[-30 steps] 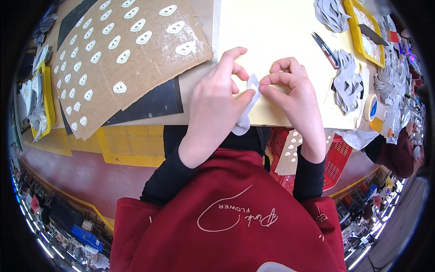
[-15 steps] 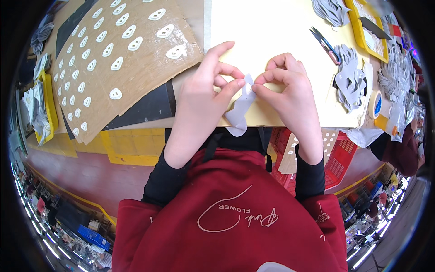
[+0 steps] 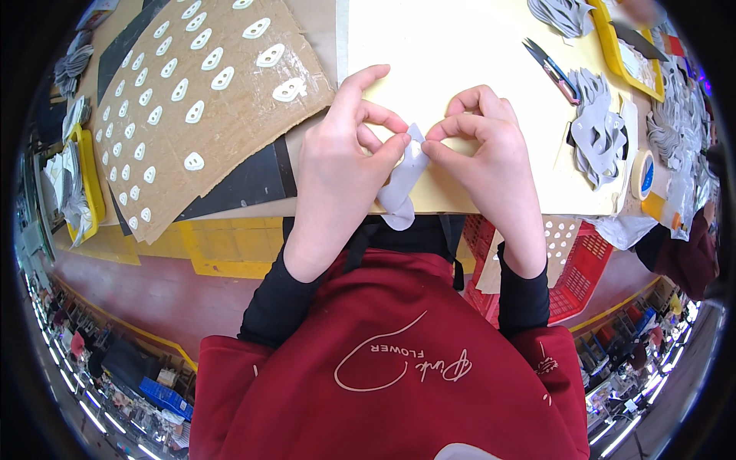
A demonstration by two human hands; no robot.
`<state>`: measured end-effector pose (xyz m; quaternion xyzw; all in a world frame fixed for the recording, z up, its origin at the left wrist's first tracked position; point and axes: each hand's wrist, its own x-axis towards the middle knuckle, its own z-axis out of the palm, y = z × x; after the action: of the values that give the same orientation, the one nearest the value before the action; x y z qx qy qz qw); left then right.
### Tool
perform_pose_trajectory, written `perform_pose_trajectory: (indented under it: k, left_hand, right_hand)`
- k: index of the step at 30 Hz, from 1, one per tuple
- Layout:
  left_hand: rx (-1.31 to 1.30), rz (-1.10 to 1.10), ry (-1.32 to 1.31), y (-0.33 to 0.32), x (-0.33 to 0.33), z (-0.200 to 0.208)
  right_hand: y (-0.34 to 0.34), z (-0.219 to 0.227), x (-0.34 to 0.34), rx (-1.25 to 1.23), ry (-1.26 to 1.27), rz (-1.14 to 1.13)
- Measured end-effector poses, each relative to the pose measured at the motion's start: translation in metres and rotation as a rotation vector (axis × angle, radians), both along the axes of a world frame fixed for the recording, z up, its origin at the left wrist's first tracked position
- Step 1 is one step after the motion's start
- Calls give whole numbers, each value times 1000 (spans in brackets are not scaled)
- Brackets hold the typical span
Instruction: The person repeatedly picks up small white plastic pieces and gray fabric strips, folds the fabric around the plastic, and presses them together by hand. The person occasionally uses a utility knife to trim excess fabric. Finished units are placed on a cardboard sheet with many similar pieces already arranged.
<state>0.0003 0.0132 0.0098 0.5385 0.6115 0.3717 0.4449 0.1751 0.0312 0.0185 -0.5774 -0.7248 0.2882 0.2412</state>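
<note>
Between my two hands a limp, light grey cut piece [image 3: 400, 188] hangs near the table's front edge. My left hand [image 3: 341, 157] pinches its upper left edge with thumb and forefinger, another finger raised. My right hand [image 3: 491, 149] pinches the upper right edge, its thumb and forefinger together. A small pale patch shows at the top of the piece, too small to name. To the left lies a brown cardboard sheet [image 3: 230, 115] with rows of small white two-holed pieces [image 3: 222, 78].
Thread snips [image 3: 553, 73] lie right of the pale work sheet [image 3: 429, 46], near a pile of grey cut pieces [image 3: 596, 142] and a tape roll [image 3: 642, 175]. Yellow trays [image 3: 92, 180] stand at both sides. A red crate [image 3: 586, 272] is below the table's front edge.
The pinched top of the grey piece has shifted slightly left. Both hands keep their pinches. The surroundings are slightly displaced in the view.
</note>
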Motion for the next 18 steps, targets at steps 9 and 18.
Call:
perform_pose_trajectory:
  k: [9,18]
  left_hand:
    - [-21,41,95,0,6,4]
    - [39,35,138,-1,6,1]
  right_hand:
    - [0,-1,1,2,33,-11]
    - [2,-3,-7,66,-33,-58]
